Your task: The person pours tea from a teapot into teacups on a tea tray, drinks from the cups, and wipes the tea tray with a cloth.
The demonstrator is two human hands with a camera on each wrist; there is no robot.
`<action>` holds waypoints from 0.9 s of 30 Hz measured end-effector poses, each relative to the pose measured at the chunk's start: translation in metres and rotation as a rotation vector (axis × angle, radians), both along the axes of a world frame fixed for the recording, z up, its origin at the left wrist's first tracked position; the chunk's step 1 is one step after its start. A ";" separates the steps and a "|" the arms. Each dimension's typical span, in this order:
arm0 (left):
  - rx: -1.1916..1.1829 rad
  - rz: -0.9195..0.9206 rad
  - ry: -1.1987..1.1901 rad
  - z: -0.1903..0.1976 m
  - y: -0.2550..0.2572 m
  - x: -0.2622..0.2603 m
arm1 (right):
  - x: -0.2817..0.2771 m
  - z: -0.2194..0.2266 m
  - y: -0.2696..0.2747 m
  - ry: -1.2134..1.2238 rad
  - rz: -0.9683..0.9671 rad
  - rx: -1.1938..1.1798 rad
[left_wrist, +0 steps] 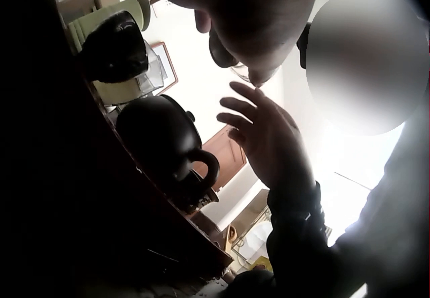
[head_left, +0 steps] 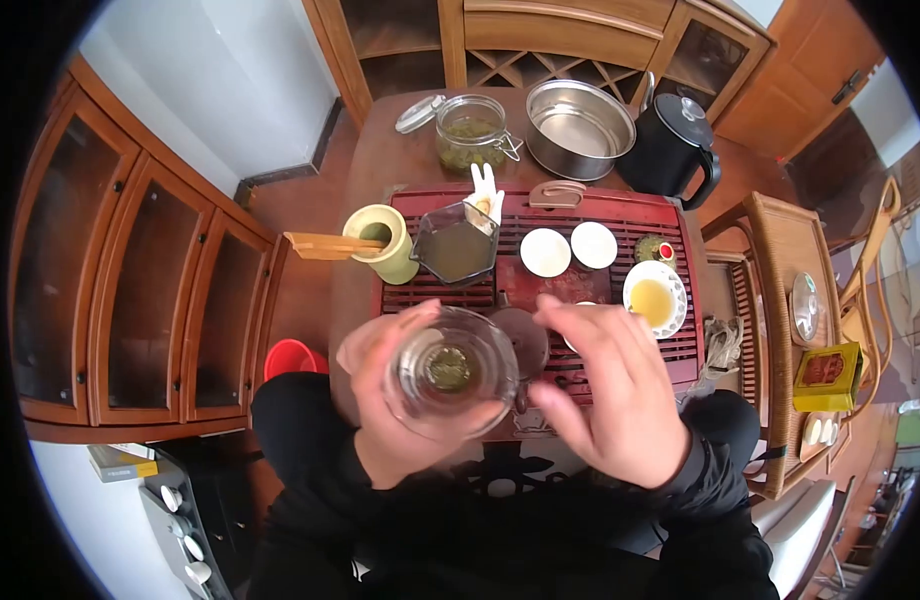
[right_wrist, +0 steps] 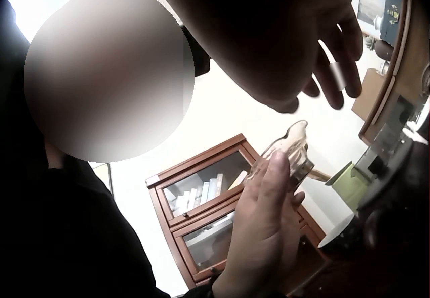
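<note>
My left hand (head_left: 385, 400) grips a clear glass (head_left: 450, 415) with green leaves at its bottom, held above the near edge of the red slatted tray (head_left: 688, 345). In the right wrist view the left hand (right_wrist: 259, 227) has its fingers round the glass (right_wrist: 295, 140). To the right of the glass, my right hand (head_left: 625, 400) hovers with spread fingers and holds nothing. The left wrist view also shows that right hand (left_wrist: 272, 133) apart from the glass. A dark teapot (left_wrist: 161, 137) appears there; in the head view it is partly hidden between the hands.
On the tray stand a glass pitcher (head_left: 455, 252), white cups (head_left: 545, 253), a bowl of yellow liquid (head_left: 670, 325) and a green holder (head_left: 395, 262) with wooden tools. Behind are a leaf jar (head_left: 470, 145), a steel pot (head_left: 580, 160) and a black kettle (head_left: 670, 150).
</note>
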State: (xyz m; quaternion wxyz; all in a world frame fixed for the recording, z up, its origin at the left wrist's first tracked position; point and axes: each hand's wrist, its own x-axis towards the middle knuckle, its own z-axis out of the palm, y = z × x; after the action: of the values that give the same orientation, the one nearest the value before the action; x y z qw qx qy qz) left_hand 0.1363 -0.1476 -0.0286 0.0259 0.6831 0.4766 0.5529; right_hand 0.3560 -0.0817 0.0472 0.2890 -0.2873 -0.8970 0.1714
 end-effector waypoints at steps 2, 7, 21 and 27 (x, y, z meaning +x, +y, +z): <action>-0.055 -0.039 0.022 -0.004 -0.002 -0.007 | 0.000 0.003 0.002 -0.108 -0.016 0.015; -0.094 0.031 -0.128 -0.007 0.000 -0.009 | -0.010 -0.018 0.002 -0.204 0.033 0.077; -0.115 -0.018 -0.132 -0.007 0.001 -0.014 | -0.018 -0.041 0.008 -0.074 -0.087 0.033; -0.082 -0.043 -0.190 -0.009 0.004 -0.015 | -0.005 -0.017 0.016 0.118 -0.209 0.053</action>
State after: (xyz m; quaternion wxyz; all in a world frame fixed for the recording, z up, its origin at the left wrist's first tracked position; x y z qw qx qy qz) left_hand 0.1210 -0.1440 -0.0372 0.1109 0.6360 0.4795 0.5944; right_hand 0.3506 -0.0655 0.0303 0.3652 -0.3610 -0.8477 0.1330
